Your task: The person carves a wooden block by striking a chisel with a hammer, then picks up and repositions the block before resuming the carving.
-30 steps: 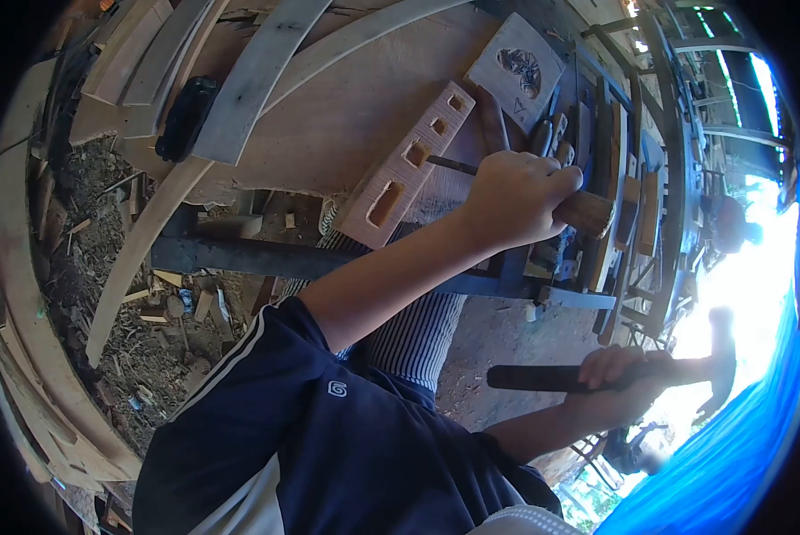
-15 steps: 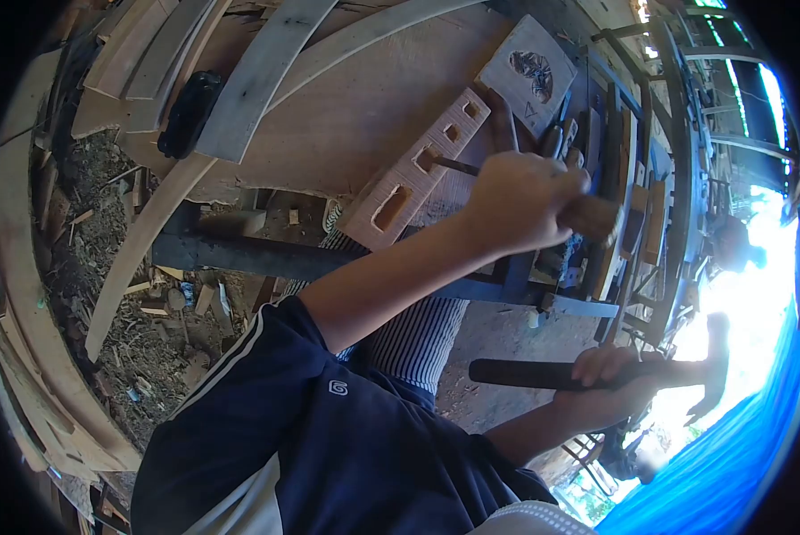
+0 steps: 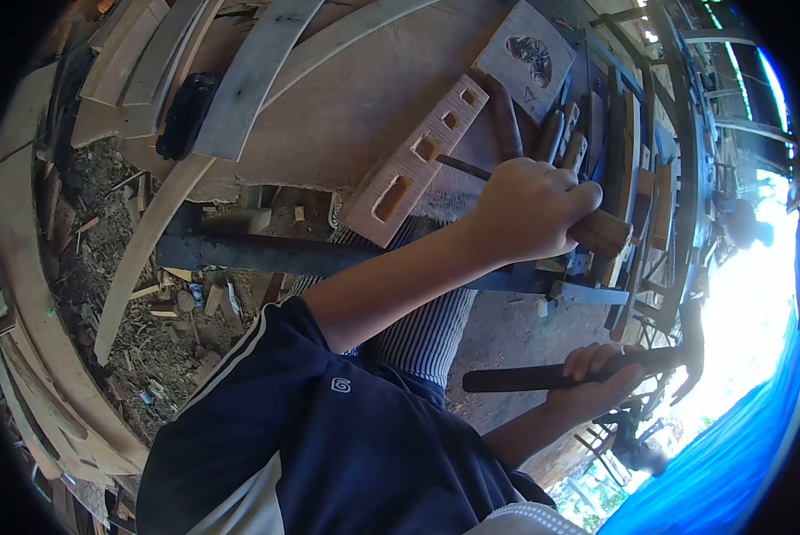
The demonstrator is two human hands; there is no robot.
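My left hand (image 3: 536,209) is wrapped round the wooden handle of a chisel (image 3: 602,234). Its thin blade points left, with the tip at the right edge of a square hole in a pale wooden block (image 3: 406,169). Several rectangular holes are cut in a row along this block, which lies slanted across my striped trouser leg and a board. Lower right, my right hand (image 3: 596,379) grips the dark handle of a hammer (image 3: 516,379). The hammer's curved head (image 3: 691,352) is at the right, apart from the chisel.
A carved board (image 3: 534,67) lies beyond the block, beside several tool handles (image 3: 550,135). Long curved planks (image 3: 253,80) and a black object (image 3: 186,116) are at upper left. Wood scraps and shavings (image 3: 177,330) cover the ground. A blue sheet (image 3: 730,464) hangs lower right.
My left hand and the chisel have shifted slightly right, drawing the tip back to the hole's edge. The hammer has moved a little left and down with my right hand.
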